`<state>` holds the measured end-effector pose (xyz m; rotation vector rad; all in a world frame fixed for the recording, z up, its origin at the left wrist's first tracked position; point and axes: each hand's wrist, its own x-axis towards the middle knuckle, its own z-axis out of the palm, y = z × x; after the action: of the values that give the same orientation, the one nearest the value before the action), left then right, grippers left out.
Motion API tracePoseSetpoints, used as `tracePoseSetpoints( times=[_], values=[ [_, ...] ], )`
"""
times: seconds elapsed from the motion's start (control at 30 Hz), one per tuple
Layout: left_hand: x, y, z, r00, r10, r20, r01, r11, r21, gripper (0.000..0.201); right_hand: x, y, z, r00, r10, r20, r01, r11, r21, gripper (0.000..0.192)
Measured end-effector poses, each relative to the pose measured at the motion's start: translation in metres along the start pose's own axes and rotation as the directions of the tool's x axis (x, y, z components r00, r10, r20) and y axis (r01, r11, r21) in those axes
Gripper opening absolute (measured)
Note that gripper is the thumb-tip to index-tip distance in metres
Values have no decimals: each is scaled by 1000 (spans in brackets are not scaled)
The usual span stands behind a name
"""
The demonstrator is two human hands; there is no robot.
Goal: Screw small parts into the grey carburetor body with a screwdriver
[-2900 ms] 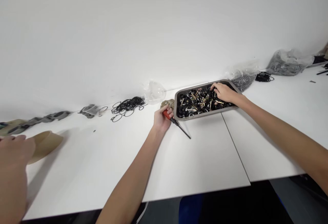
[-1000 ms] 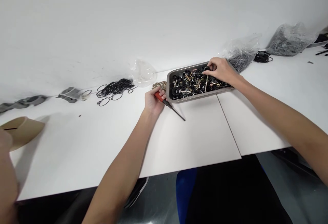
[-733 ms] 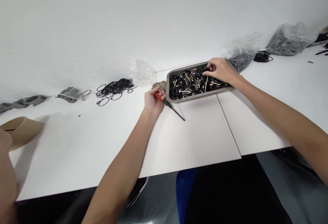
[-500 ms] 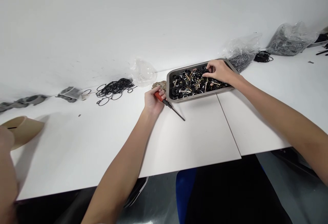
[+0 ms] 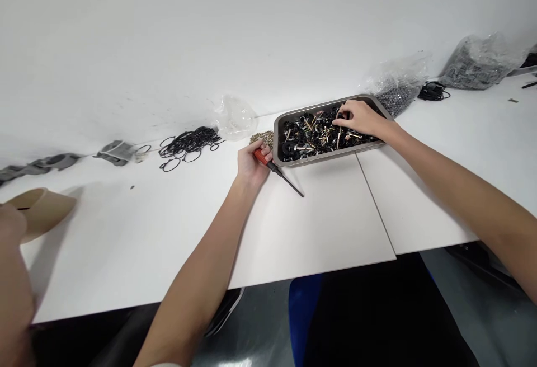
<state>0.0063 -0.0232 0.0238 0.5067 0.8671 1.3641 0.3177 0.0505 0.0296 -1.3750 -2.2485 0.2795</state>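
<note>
The small black and brass parts [image 5: 319, 132] heaped in the metal tray [image 5: 289, 161] are too tiny and tangled to tell apart, and the right hand [image 5: 359, 117] hides whatever its bent fingers [image 5: 340, 122] are pinching among them. The left hand [image 5: 250, 163] rests on the white desk [image 5: 168, 227] just beside the tray, its fingers curled tight around a red-handled screwdriver [image 5: 277, 172], whose dark shaft lies on the desk.

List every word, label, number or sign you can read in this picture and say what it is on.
None can be read. No print shows on the screwdriver in the left hand, on the metal tray that the right hand reaches into, on the plastic bags or on the cardboard roll.
</note>
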Motion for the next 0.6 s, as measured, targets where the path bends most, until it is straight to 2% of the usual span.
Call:
tracePoseSetpoints(
  times=[0.6],
  values=[
    [1,0,0,1000,0,-3,0,1000,6,36,0,-3,-1,999,39,26,-38,999,-30,30]
  ],
)
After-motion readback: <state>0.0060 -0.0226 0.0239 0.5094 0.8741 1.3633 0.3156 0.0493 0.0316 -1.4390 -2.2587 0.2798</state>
